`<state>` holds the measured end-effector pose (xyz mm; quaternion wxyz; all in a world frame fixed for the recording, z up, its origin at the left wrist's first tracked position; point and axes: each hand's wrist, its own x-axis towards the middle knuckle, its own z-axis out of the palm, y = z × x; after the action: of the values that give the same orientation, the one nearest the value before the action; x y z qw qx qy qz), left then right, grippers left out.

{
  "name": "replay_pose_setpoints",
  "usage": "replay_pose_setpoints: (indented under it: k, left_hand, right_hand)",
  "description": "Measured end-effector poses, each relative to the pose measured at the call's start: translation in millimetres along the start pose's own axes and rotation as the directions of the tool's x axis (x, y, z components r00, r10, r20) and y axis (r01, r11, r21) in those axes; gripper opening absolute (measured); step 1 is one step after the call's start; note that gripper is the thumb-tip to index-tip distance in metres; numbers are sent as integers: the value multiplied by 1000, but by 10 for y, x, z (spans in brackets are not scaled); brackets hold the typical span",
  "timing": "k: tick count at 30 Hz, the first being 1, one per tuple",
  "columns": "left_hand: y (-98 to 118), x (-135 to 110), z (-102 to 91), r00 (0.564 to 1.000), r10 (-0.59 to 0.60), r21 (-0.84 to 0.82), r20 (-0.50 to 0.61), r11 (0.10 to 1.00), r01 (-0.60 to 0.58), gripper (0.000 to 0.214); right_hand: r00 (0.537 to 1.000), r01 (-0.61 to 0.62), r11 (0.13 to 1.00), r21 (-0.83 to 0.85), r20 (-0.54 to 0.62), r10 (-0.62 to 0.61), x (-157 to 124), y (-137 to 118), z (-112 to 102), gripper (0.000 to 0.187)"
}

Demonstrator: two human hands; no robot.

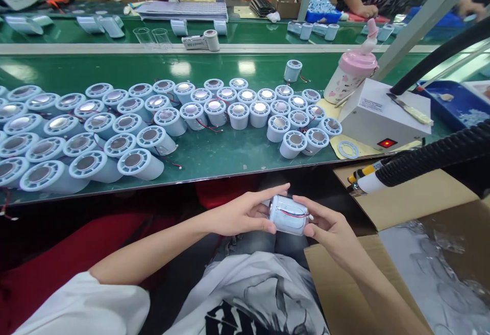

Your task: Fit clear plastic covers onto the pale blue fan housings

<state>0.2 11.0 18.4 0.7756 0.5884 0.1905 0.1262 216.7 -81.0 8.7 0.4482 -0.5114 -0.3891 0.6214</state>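
Note:
Above my lap I hold a light-blue cylindrical part (288,217) on its side, in what looks like a clear sleeve. Thin red and dark wires with a white plug run along its face. The fingers of my left hand (248,212) close around its left end, with the index finger stretched over the top. At the right end, my right hand (325,222) grips it between thumb and fingers. On the bench beyond stand many similar blue cylinders (141,164) with round metallic discs on top, some trailing wires.
A white box (383,115) with a lit red switch stands at the bench's right, beside a pink-lidded cup (350,74). A black corrugated hose (432,153) hangs over an open carton (356,273) holding clear plastic pieces. Co-workers sit across the green bench (214,159).

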Motion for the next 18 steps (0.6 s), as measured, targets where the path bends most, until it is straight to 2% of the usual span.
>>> replay_pose_setpoints:
  k: [5, 11, 15, 18]
  left_hand:
    - [79, 17, -14, 999, 32, 44, 39, 998, -34, 71]
    - [42, 37, -42, 999, -11, -33, 51, 999, 13, 74]
    - [-109, 45, -31, 997, -68, -39, 36, 997, 69, 79]
    - [-126, 39, -32, 984, -177, -14, -29, 984, 177, 74]
  right_hand:
    - [999, -26, 988, 150, 31, 22, -5, 34, -3, 47]
    - [998, -54, 996, 75, -11, 55, -39, 32, -14, 45]
    - [996, -71, 992, 109, -41, 76, 54, 100, 70, 47]
    - [993, -119, 982, 149, 23, 117, 95, 165, 166, 58]
